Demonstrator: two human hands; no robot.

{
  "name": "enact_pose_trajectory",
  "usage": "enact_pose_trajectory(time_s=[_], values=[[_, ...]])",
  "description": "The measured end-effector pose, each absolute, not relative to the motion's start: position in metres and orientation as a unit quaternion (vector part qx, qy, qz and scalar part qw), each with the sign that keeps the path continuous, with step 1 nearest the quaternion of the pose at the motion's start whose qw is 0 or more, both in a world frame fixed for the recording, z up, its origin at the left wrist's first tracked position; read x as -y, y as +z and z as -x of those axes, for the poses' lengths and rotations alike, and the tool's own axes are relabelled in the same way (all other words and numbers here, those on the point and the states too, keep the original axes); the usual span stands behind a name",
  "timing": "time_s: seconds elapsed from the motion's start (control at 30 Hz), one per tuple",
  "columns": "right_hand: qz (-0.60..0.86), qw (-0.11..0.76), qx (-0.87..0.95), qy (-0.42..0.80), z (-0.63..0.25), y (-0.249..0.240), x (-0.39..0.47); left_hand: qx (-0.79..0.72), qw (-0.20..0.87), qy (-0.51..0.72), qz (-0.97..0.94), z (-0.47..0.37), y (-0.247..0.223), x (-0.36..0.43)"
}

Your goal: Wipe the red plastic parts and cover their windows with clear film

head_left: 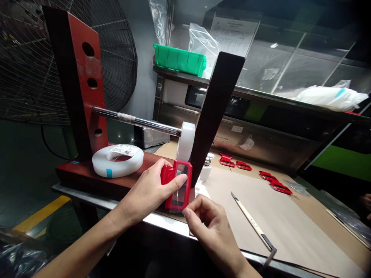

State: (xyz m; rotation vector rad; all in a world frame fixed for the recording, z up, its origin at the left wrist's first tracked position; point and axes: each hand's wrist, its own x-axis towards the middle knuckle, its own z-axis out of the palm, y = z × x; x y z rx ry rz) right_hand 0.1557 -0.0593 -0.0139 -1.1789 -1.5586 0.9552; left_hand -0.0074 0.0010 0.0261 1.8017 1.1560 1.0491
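My left hand [155, 187] grips a red plastic frame [189, 181] with a rectangular opening, its thumb lying across the front. A strip of clear film [177, 200] covers the opening and sticks out a little below the lower edge. At that lower corner, my right hand [207, 222] has thumb and forefinger pinched together on the film's edge. Just above the frame, a roll of clear film [187, 139] hangs on a metal rod [156, 126]. The rod runs across a dark wooden stand [217, 104]. Another film roll [100, 168] lies flat on the stand's base.
A craft knife [252, 222] lies on the brown paper [228, 193] to the right. Farther back are several red frames [243, 166] and a white bottle [205, 172]. A green bin [179, 60] sits on the shelf. A large fan [118, 58] stands behind the stand at left.
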Motion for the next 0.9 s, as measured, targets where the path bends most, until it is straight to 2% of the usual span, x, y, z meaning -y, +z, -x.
enact_pose_trajectory(time_s=[0.33, 0.57, 0.7, 0.77, 0.9], values=[[0.474, 0.453, 0.682, 0.322, -0.156, -0.006, 0.060, -0.438, 0.378, 0.419, -0.700, 0.007, 0.024, -0.003], [0.411, 0.506, 0.748, 0.123, -0.161, -0.016, 0.061, -0.426, 0.402, 0.428, -0.688, 0.008, 0.023, -0.003], [0.360, 0.485, 0.797, 0.017, -0.164, -0.018, 0.060, -0.425, 0.391, 0.430, -0.694, 0.007, 0.023, -0.004], [0.376, 0.501, 0.779, 0.037, -0.165, -0.016, 0.061, -0.424, 0.388, 0.432, -0.695, 0.007, 0.023, -0.004], [0.400, 0.524, 0.713, 0.236, -0.165, -0.005, 0.059, -0.423, 0.390, 0.432, -0.695, 0.008, 0.024, -0.003]])
